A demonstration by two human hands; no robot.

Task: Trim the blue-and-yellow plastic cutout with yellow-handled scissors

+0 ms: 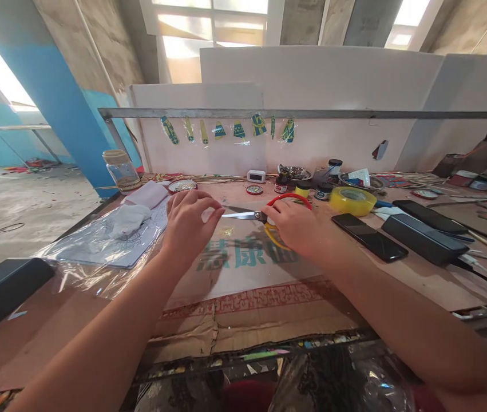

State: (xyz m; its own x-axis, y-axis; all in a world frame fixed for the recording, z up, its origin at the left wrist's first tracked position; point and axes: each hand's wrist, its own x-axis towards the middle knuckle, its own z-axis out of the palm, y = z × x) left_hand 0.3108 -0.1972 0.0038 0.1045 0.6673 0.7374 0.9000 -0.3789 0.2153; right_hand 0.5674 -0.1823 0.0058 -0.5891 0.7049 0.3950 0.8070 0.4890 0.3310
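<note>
My right hand (292, 226) grips a pair of scissors by its red and yellow handles. The scissors' blades (242, 216) point left toward my other hand and look closed or nearly so. My left hand (194, 220) has thumb and fingertips pinched together at the blade tips; whatever sits between them is too small or see-through to make out. Beneath both hands lies a clear sheet (221, 283) over large green printed characters (247, 253). A small yellowish scrap (226, 231) rests on it, below the blades.
Left of my hands are papers in clear plastic (114, 246) and a white crumpled cloth (129, 220). On the right lie a tape roll (352, 201), a phone (369, 237) and a black box (424, 238). Paint jars (302, 189) stand behind. Green-yellow cutouts (237, 129) hang from a metal bar.
</note>
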